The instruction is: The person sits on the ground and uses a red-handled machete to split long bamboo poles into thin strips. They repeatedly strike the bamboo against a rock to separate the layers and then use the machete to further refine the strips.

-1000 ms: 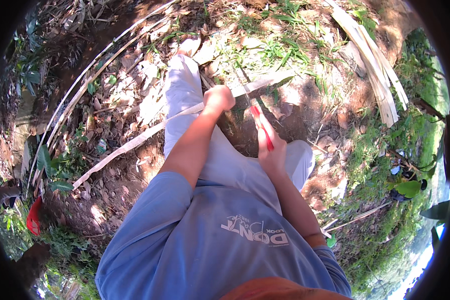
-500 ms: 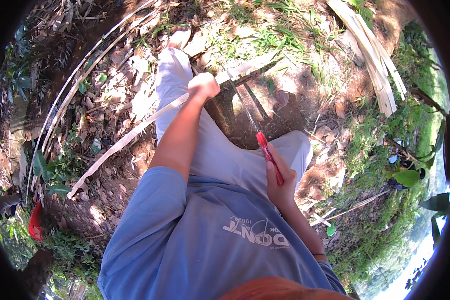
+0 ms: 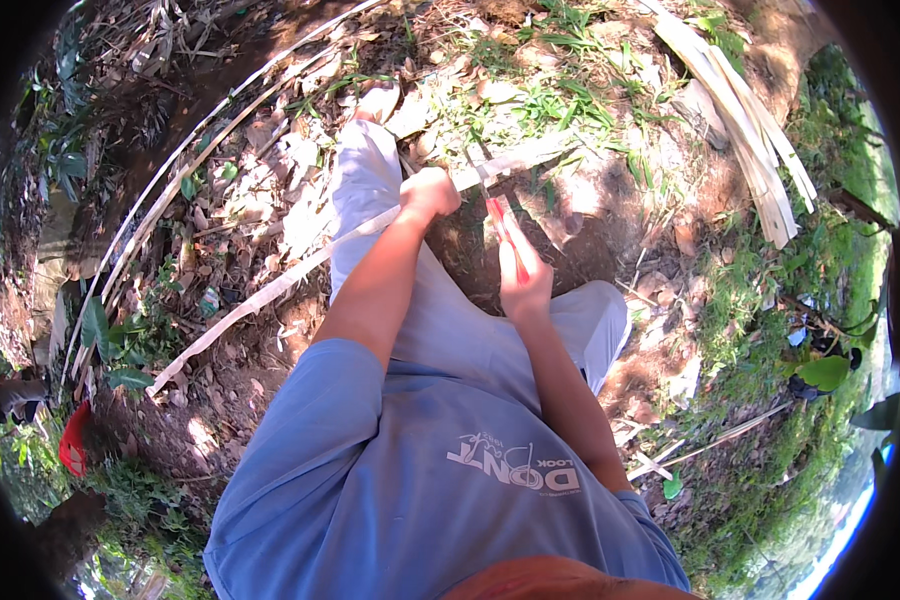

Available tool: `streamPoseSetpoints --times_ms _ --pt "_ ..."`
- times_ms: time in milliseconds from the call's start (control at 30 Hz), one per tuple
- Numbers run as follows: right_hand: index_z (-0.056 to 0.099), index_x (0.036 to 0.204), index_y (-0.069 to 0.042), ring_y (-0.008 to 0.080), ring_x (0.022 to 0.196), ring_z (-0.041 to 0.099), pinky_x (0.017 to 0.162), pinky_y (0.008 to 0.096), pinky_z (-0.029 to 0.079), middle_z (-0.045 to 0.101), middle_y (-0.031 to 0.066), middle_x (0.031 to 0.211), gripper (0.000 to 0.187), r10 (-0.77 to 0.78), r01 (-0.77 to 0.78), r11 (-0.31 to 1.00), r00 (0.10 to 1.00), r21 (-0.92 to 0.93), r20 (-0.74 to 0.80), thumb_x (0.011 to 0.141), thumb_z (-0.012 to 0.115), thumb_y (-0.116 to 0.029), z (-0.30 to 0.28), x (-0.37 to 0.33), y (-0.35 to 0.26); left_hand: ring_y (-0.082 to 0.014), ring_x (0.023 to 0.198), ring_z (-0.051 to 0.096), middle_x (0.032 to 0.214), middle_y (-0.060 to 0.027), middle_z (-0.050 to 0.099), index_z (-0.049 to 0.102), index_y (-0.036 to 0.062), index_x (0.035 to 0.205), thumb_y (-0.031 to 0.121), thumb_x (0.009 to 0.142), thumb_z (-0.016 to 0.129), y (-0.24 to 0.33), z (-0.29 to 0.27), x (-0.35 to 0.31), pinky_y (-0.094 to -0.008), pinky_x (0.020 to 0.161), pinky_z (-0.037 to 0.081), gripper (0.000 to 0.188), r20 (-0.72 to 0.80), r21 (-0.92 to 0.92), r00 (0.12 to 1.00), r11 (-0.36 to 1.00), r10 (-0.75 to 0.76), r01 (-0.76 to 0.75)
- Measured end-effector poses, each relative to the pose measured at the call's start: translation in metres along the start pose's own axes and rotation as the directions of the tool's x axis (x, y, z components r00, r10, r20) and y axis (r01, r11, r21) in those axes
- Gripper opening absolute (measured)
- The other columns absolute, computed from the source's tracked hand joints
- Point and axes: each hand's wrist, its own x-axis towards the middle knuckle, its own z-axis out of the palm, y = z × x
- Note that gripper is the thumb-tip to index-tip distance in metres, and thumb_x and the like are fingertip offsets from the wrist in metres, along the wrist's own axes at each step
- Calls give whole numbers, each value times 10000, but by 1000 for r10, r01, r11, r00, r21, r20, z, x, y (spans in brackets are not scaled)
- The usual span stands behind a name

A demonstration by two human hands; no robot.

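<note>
- Over leaf-littered ground, seen from where I stand, a seated person works with both hands between the legs, in pale trousers [image 3: 365,180] and a blue-grey cloth T-shirt [image 3: 430,440].
- Left hand [image 3: 431,192]: closed in a fist around a long, pale, flat, wood-like strip [image 3: 315,260], beside the left leg.
- Right hand [image 3: 526,285]: wrapped about the handle of a red-handled knife with a narrow metal blade [image 3: 499,216] (individual fingers are partly hidden).
- Position of the strip: it slants across the left leg, its tail running down over the litter at left, its far end beyond the left fist, toward a patch of green grass [image 3: 570,100].
- Position of the blade: it crosses the strip just right of the left fist. Contact cannot be confirmed from this view.
- Progress, as judged: work on the held strip appears under way; it is in one length. How much of its surface is finished, and how much remains, cannot be told.
- Other stock: a bundle of pale, flat, wood-like strips [image 3: 745,130] lies at upper right, and long, thin, curved strips [image 3: 180,170] lie at left. Whether these are finished is not shown.
</note>
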Motion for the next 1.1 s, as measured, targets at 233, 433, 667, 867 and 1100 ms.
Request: streamPoseSetpoints --times_ms 233,433,667,867,1100 --pt "625 1448 -35 166 838 741 757 307 558 779 179 1074 424 320 -288 932 938 -221 130 1026 613 -69 -114 -106 -100 -365 1126 734 1193 -223 750 785 21 1097 274 885 614 -14 27 6 -435 980 578 371 -54 -39 999 999 2 -4" --pt "633 1414 -6 203 817 745 762 331 562 772 209 1080 398 113 -106 987 992 -118 57 1023 632 -84 -21 -14 -32 -350 1182 717 1225 -218 744 787 33 1123 225 863 611 16 5 -28 -416 1000 569 369 22 -69 999 997 31 -30" --pt "663 1373 9 236 1001 773 856 338 575 759 237 1178 361 -141 138 990 985 -33 -98 1018 624 -44 15 15 6 -334 1209 709 1273 -185 737 768 34 1183 238 853 634 6 6 -8 -425 1010 569 410 20 11 1000 1000 3 -3" --pt "600 1461 -12 177 1070 725 914 291 539 742 190 1276 404 238 -209 957 963 -202 129 1061 576 -66 -89 -94 -93 -314 1213 710 1306 -166 729 768 57 1204 221 858 608 -4 17 9 -412 1000 575 415 50 14 998 999 -36 36" --pt "629 1404 26 175 1064 739 891 303 553 763 243 1155 371 -20 21 996 1000 -81 11 1040 616 -44 -13 7 -8 -380 1161 723 1230 -242 737 763 -23 1145 234 860 623 12 6 -26 -444 1000 574 408 5 -66 999 997 40 -40"
